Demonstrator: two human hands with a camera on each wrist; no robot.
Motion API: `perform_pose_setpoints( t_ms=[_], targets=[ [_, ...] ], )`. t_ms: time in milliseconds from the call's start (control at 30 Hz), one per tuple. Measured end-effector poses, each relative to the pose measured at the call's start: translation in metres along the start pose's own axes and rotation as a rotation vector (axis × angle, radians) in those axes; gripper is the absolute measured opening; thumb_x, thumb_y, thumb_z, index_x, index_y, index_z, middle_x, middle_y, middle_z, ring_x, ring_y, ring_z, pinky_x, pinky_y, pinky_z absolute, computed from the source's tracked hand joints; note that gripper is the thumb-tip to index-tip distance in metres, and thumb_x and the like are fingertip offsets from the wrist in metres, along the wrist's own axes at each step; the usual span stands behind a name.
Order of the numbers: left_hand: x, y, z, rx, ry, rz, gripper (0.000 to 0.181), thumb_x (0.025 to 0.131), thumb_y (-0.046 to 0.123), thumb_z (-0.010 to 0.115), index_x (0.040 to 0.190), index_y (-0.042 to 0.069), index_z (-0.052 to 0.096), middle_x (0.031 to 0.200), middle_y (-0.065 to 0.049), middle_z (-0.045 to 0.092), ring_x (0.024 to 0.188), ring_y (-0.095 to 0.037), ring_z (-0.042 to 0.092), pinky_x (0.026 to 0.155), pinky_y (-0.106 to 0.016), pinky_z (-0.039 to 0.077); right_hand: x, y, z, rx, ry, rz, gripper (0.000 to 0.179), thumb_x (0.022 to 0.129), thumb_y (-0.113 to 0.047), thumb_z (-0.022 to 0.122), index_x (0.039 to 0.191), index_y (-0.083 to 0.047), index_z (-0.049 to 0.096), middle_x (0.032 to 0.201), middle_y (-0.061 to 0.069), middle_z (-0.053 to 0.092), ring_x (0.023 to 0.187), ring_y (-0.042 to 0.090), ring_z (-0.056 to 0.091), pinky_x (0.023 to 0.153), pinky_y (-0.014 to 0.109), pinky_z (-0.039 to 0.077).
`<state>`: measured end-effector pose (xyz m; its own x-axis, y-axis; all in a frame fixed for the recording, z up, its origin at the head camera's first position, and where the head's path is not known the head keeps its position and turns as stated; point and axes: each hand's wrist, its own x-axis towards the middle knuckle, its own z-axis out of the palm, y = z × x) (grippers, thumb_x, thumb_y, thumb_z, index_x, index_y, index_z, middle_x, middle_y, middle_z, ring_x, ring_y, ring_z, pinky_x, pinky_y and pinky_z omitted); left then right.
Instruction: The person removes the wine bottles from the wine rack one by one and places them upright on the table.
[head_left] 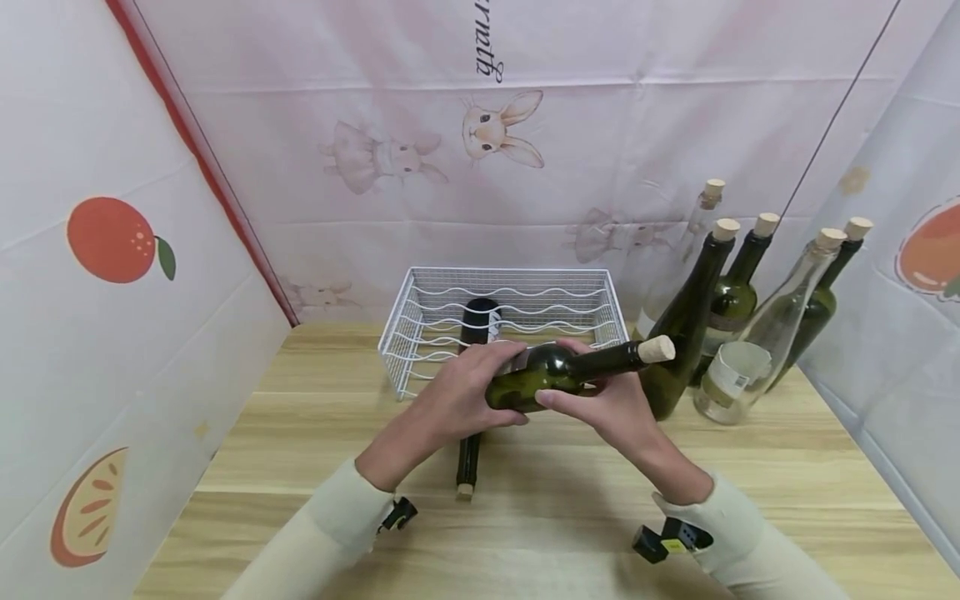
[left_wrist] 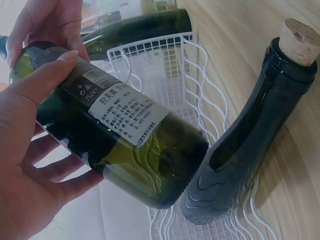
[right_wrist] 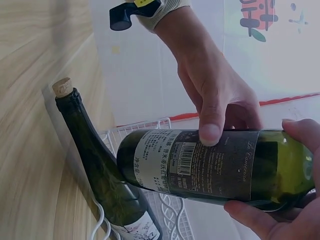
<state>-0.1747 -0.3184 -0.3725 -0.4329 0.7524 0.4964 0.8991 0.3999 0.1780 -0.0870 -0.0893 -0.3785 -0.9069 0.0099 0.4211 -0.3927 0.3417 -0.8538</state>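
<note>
Both hands grip a corked green wine bottle (head_left: 543, 371), tilted sideways above the front of a white wire rack (head_left: 397, 342). My left hand (head_left: 468, 387) wraps the body near its base. My right hand (head_left: 611, 408) holds it at the shoulder, thumb across the front, and the neck points right with its cork outward. In the left wrist view the held wine bottle (left_wrist: 165, 165) shows a white printed label and its base. A second dark wine bottle (head_left: 468, 462) lies in the rack, its corked neck toward me and its middle partly hidden by my left hand.
At the right of the wooden table (head_left: 300, 467) stand several corked bottles: dark green ones such as the tall bottle (head_left: 690, 317), and clear ones such as the glass bottle (head_left: 776, 333). A printed cloth wall (head_left: 420, 192) rises close behind the rack.
</note>
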Motion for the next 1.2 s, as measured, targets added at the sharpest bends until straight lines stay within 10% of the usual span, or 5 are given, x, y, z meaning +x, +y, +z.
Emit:
perform_pose_setpoints(
  t_ms=[667, 1200],
  targets=[
    [-0.002, -0.005, -0.004, 0.186, 0.054, 0.156, 0.085, 0.076, 0.048, 0.09, 0.14, 0.003, 0.056, 0.134, -0.013, 0.068, 0.118, -0.027, 0.069, 0.097, -0.038, 0.061, 0.006, 0.003, 0.008, 0.08, -0.027, 0.018, 0.059, 0.086, -0.016, 0.086, 0.14, -0.018, 0.063, 0.129, 0.006, 0.071, 0.103, 0.014, 0.073, 0.078, 0.029, 0.063],
    [-0.004, -0.016, -0.021, 0.171, 0.185, 0.089, 0.084, 0.066, 0.048, 0.091, 0.131, 0.005, 0.06, 0.118, -0.007, 0.073, 0.099, -0.018, 0.072, 0.08, -0.032, 0.064, 0.002, 0.0, 0.012, 0.083, -0.068, 0.084, 0.065, 0.085, -0.021, 0.087, 0.143, -0.019, 0.058, 0.139, 0.009, 0.064, 0.127, 0.03, 0.067, 0.097, 0.032, 0.06]
  ],
)
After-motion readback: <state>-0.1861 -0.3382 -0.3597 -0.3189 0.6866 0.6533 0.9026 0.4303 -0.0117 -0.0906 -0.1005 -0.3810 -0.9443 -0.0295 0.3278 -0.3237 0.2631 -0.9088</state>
